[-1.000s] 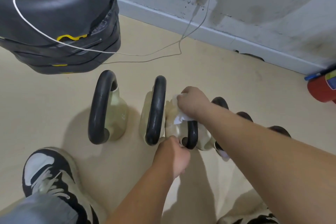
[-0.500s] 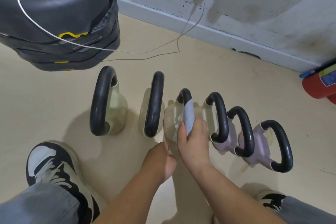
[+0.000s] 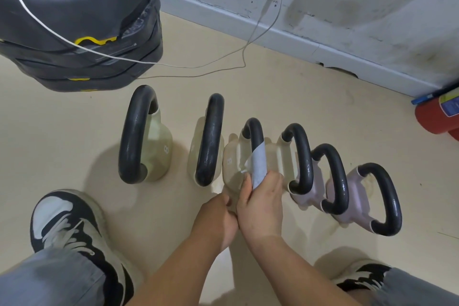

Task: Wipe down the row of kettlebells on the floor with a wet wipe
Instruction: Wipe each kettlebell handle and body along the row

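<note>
Several kettlebells with black handles stand in a row on the beige floor. The third kettlebell from the left is pale green. My right hand grips the near end of its handle with a white wet wipe wrapped over the handle. My left hand holds the near side of that kettlebell's body, fingers curled, touching my right hand. The first kettlebell and second kettlebell stand to the left. Two lilac ones stand at the right end.
A stack of black weight plates with a white cable over it sits at the upper left. A red fire extinguisher lies by the wall at right. My two shoes, the left shoe and the right, flank my arms.
My right hand came from the far side of the third kettlebell to the near end of its handle, drawing the wipe along the handle. The left hand stayed at the kettlebell's near side.
</note>
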Tool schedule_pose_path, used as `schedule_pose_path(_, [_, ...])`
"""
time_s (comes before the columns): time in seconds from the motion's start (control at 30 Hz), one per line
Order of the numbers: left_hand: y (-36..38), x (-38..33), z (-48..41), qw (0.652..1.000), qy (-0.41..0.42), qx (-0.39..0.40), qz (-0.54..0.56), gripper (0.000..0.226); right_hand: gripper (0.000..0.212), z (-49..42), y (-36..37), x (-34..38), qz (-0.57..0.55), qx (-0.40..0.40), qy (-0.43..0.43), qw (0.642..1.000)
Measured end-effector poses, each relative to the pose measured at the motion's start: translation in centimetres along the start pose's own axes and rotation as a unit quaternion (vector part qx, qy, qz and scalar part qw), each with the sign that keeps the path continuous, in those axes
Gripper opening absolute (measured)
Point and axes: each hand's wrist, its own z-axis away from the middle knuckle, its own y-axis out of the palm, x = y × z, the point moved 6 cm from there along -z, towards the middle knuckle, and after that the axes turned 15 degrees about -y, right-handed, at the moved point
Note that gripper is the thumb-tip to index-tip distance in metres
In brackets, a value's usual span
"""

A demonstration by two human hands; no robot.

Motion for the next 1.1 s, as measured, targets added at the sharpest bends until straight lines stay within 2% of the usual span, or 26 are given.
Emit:
schedule_pose_path(0.07, [0.0,1.7,-0.9,0.998,-0.045,-0.027,-0.045,0.038,0.032,0.9,0.6,-0.9,0.007,0.034,0.007,0.999])
schedule_pose_path(0.23, [-0.2,2.4,-1.5,0.998,-0.035,-0.028,-0.048,0.035,0.019,2.2,1.3,-2.8,0.016,0.127,0.056,0.990])
schedule_pose_path(0.33, [0.0,2.1,-1.8,0.999,-0.033,-0.022,-0.020,0.031,0.037,1.6,1.5,-2.1,0.078,0.198,0.033,0.976])
schedule_pose_path(0.43, [0.5,1.9,-2.1,0.999,-0.035,-0.017,-0.031,0.024,0.044,1.2,1.6,-2.3,0.155,0.311,0.036,0.937])
schedule_pose_path(0.5, [0.7,1.7,-2.1,0.998,-0.032,-0.020,-0.047,0.022,0.029,1.3,1.9,-2.5,0.148,0.414,0.063,0.896])
schedule_pose_path(0.57, [1.1,1.3,-1.9,0.998,-0.020,-0.013,-0.062,0.021,0.012,2.3,2.3,-2.7,0.063,0.487,0.112,0.864])
schedule_pose_path(0.67, [1.3,0.2,-1.0,0.995,0.002,0.019,-0.101,0.022,0.020,3.2,1.6,-3.0,-0.089,0.464,0.217,0.854])
schedule_pose_path(0.8, [0.3,-0.8,1.1,0.998,0.000,0.024,-0.063,0.020,0.034,4.0,-0.5,-2.7,-0.171,0.421,0.278,0.846])
schedule_pose_path(0.9, [-1.2,-1.5,3.5,0.994,0.030,0.022,-0.098,0.008,0.046,4.7,-1.6,-1.0,-0.286,0.436,0.303,0.798])
schedule_pose_path(1.0, [-3.5,-2.8,6.0,0.996,0.046,0.041,-0.069,0.033,0.059,4.7,-2.9,2.2,-0.415,0.435,0.300,0.740])
schedule_pose_path(1.1, [-6.1,-3.9,8.7,0.990,0.068,0.037,-0.116,0.033,0.074,4.5,-4.2,5.4,-0.490,0.416,0.300,0.705])
